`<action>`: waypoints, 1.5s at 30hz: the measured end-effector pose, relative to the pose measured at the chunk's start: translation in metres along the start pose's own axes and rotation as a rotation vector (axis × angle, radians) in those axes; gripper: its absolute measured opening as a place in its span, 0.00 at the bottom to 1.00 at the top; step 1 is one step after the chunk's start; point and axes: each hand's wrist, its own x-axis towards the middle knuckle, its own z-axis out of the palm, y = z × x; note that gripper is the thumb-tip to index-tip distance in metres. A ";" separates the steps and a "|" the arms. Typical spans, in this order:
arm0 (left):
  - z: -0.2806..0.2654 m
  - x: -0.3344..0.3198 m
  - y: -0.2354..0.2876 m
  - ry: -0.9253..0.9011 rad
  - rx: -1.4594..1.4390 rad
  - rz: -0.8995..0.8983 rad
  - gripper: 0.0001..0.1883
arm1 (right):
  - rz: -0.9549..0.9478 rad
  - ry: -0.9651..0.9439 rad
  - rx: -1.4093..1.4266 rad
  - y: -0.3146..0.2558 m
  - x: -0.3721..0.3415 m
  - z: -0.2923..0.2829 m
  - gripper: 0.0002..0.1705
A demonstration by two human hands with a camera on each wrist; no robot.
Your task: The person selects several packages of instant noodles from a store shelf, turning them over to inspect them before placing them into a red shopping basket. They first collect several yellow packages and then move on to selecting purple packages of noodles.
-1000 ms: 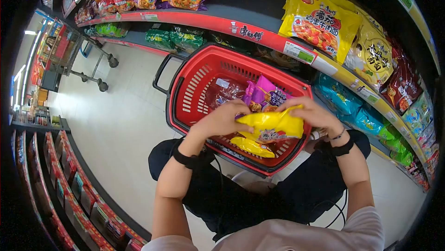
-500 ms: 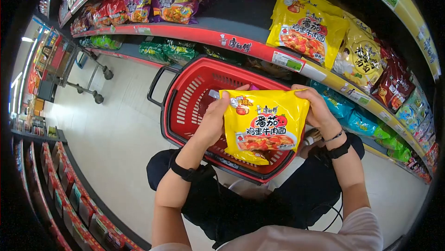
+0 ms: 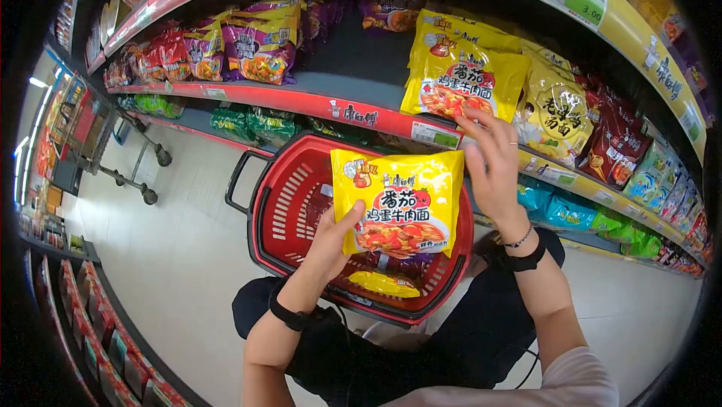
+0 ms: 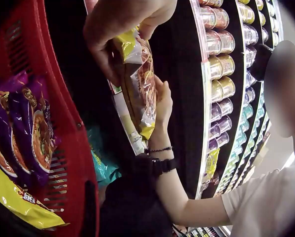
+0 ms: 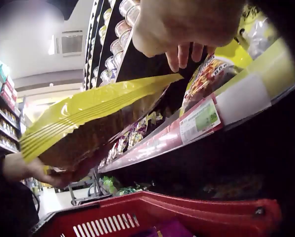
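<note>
A yellow instant noodle packet, its printed front facing up, is held over the red shopping basket by my left hand. The thumb lies across its front near the left edge, and the other fingers are behind it. My right hand has let its fingers extend toward the shelf, apart from the held packet. Its fingertips overlap the lower edge of a matching yellow packet on the shelf. Purple noodle packets and another yellow packet lie in the basket.
A red-edged shelf runs behind the basket, with purple packets at left and brown packets at right. Teal packets sit on the lower shelf. A wheeled cart stands on the floor at far left.
The yellow packet has come up from the basket and turned its front upward. My right hand has released its edge and moved up toward the shelf. The head view has shifted.
</note>
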 end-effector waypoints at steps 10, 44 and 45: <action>0.004 0.001 -0.011 0.000 0.028 -0.036 0.18 | 0.131 -0.011 -0.290 -0.004 0.019 0.033 0.24; 0.000 0.006 -0.006 0.046 -0.078 0.067 0.18 | 0.240 0.042 0.330 0.002 -0.002 0.029 0.15; 0.001 0.007 -0.005 0.052 -0.086 0.067 0.18 | 0.351 -0.024 0.499 -0.003 -0.007 0.028 0.14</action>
